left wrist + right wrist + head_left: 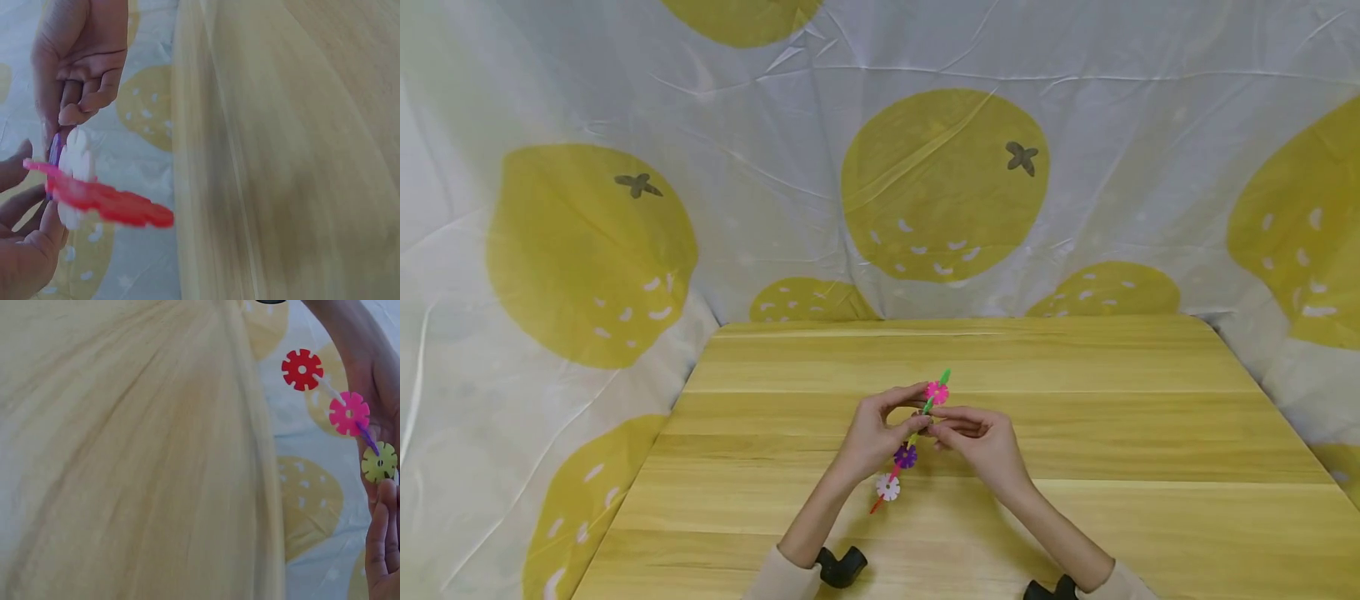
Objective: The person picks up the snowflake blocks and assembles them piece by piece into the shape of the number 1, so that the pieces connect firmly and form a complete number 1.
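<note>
A chain of notched snowflake building discs slants between my hands above the table. In the head view its visible parts include a bright pink disc (936, 392) near the top, a purple disc (906, 456), and a white disc (887, 487) near the lower end. My left hand (871, 437) pinches the chain around its middle. From the other side my right hand (988, 446) pinches it at the same spot, where fingertips hide the joint. The right wrist view has a red disc (302, 370) at the chain's end and a yellow disc (379, 462) by the right fingertips.
A wood-grain table (1150, 417) lies beneath the hands. Behind it and at its sides hangs a pale cloth (760, 167) printed with big yellow fruit. Black curved pieces (842, 568) sit at both wrists, close to the light sleeves (786, 575).
</note>
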`<state>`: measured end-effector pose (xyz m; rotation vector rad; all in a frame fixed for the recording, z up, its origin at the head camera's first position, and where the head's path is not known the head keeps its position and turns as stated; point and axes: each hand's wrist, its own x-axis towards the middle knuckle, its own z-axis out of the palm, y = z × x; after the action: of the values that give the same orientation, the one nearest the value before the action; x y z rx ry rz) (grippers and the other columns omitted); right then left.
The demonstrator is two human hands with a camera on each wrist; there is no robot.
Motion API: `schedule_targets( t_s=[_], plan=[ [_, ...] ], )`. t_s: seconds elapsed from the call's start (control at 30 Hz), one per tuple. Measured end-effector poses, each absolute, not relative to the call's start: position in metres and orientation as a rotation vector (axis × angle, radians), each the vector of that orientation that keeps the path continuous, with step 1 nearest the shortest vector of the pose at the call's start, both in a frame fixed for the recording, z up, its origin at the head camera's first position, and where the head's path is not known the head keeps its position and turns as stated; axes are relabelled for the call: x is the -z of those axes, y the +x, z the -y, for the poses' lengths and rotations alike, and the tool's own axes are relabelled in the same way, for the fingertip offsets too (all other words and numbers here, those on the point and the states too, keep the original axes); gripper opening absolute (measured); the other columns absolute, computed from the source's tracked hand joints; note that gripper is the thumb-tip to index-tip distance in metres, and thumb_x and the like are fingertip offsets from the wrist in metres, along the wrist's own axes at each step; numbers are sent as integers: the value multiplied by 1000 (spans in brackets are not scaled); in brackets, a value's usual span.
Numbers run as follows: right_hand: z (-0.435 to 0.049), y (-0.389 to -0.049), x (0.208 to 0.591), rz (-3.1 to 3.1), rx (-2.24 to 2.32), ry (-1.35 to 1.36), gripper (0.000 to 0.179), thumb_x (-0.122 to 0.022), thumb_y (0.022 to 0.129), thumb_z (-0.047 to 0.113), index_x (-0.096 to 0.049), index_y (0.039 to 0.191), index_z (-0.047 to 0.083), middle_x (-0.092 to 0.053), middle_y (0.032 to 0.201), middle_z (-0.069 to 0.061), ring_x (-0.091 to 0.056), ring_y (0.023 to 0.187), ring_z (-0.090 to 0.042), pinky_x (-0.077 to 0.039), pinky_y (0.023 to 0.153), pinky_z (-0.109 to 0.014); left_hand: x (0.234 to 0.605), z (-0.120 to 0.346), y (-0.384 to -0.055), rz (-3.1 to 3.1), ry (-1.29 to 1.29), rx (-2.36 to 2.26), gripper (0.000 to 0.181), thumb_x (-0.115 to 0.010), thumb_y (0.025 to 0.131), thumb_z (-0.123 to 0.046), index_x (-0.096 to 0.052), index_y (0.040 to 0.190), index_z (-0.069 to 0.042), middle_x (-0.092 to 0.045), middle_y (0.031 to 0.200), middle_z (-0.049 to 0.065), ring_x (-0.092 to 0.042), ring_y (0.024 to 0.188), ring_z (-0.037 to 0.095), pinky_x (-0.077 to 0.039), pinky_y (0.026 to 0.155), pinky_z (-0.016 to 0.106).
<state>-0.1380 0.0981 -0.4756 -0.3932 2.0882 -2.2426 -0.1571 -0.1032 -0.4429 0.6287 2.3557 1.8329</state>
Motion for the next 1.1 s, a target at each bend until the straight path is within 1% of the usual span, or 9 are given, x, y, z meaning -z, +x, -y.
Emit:
schedule_targets(
  t_s=[0.13,0.23,0.33,0.43,0.57,0.7,0.87,1.03,1.1],
  plan=[
    [-101,-139,474,-2090,2252,-373,30,-74,95,5,-71,121,-9,-79,103,-18,-79,82,-24,-63,81,-43,441,109,-159,-2179,705,-1831,62,-73,93,3,-52,151,-3,-61,138,21,-59,130,40,-60,95,35],
    [-103,-140,473,-2098,2250,-360,30,-73,96,5,-71,122,-10,-80,105,-15,-78,81,-17,-63,81,-42,440,112,-160,-2100,729,-1820,73,-74,89,8,-45,155,-3,-55,144,23,-64,122,44,-61,91,30],
    [-105,-141,472,-2099,2251,-369,30,-71,97,4,-70,122,-12,-80,106,-13,-78,82,-15,-64,81,-39,440,113,-161,-2115,733,-1784,80,-76,87,10,-41,158,-5,-54,145,22,-72,105,42,-62,87,30],
    [-107,-142,471,-2105,2238,-384,30,-69,98,2,-68,123,-13,-79,109,-17,-78,84,-16,-64,82,-37,441,113,-162,-2140,748,-1765,85,-78,85,10,-39,159,-4,-55,144,22,-74,95,39,-63,84,33],
    [-109,-145,472,-2120,2200,-384,29,-66,99,1,-68,124,-14,-74,115,-29,-78,85,-16,-63,84,-39,443,112,-165,-2193,767,-1745,87,-82,82,8,-40,158,-3,-58,141,21,-69,108,37,-63,85,39],
    [-111,-150,474,-2174,2126,-366,27,-66,100,2,-69,123,-12,-72,115,-33,-77,83,-14,-63,84,-40,446,110,-169,-2301,753,-1676,86,-86,81,1,-44,156,-4,-63,134,16,-65,117,33,-62,85,39],
    [-116,-161,477,-2207,2026,-370,27,-66,100,2,-70,123,-11,-73,112,-32,-78,85,-17,-62,85,-45,449,106,-175,-2454,725,-1525,82,-88,81,-7,-49,153,-5,-69,120,14,-67,105,29,-59,79,28],
    [-121,-171,478,-2231,1949,-351,26,-66,100,2,-71,122,-10,-74,114,-30,-77,92,-38,-63,84,-44,453,100,-184,-2560,708,-1367,80,-90,80,-11,-52,150,-4,-69,103,14,-65,87,24,-50,67,20],
    [-122,-176,480,-2250,1922,-348,26,-67,99,2,-71,121,-10,-74,113,-30,-76,91,-42,-63,83,-43,454,98,-189,-2585,697,-1308,80,-90,80,-13,-53,150,-3,-68,97,13,-63,78,20,-47,63,19]
  ],
)
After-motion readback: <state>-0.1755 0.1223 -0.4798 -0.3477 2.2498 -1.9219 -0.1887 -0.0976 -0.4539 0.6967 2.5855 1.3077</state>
